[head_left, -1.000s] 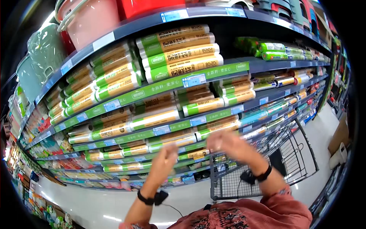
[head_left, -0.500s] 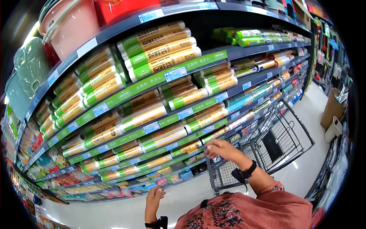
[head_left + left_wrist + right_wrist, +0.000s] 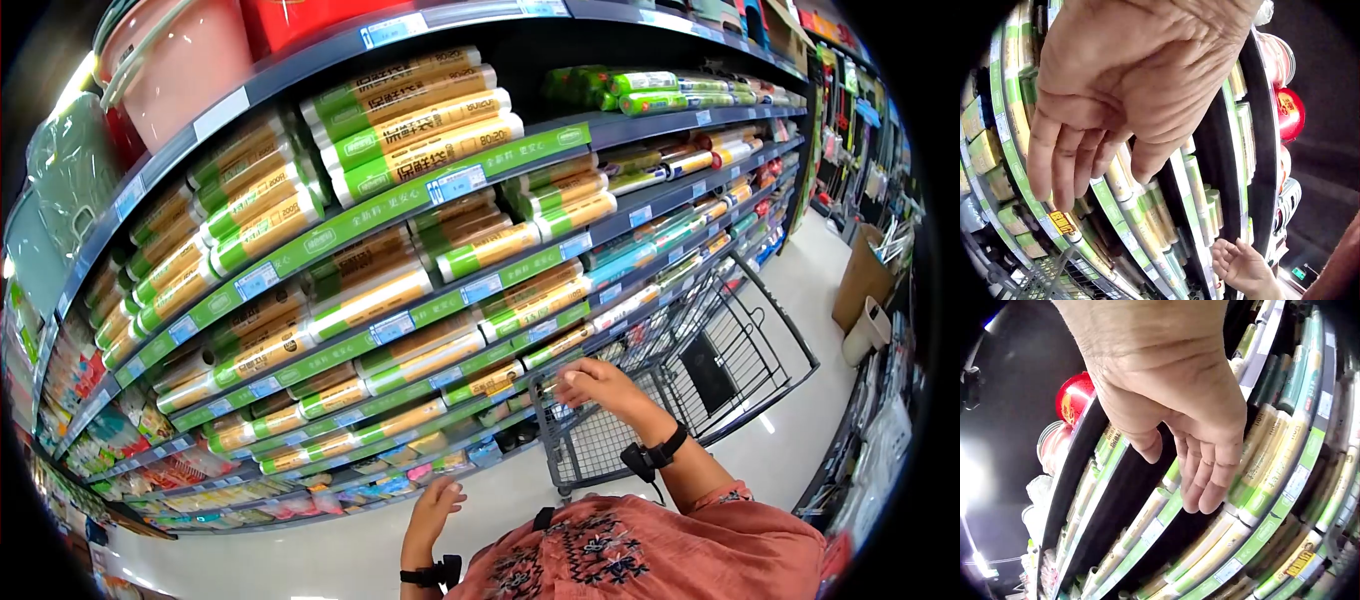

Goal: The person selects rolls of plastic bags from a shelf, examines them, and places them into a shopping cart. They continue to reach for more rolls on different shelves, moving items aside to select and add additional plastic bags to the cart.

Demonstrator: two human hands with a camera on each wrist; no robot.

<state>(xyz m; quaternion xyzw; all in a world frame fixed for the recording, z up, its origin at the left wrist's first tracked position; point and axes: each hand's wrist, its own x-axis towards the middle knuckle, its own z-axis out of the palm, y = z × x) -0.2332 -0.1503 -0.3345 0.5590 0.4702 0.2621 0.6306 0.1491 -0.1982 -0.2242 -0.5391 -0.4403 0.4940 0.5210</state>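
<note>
Though outside right wrist view, left hand loose-fingered.

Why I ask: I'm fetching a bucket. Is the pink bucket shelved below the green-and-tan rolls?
No, the pink bucket sits on a shelf above the green-and-tan rolls.

We see a shopping cart of dark metal wire, smooth with a slight sheen. Left of the cart, the rolls look wrapped in glossy, clear plastic film. Above those rolls, the pink bucket is smooth, shiny plastic. Under the cart, the floor is polished and glossy. Below the cart, the shirt is soft, matt, creased cloth with embroidery.
</note>
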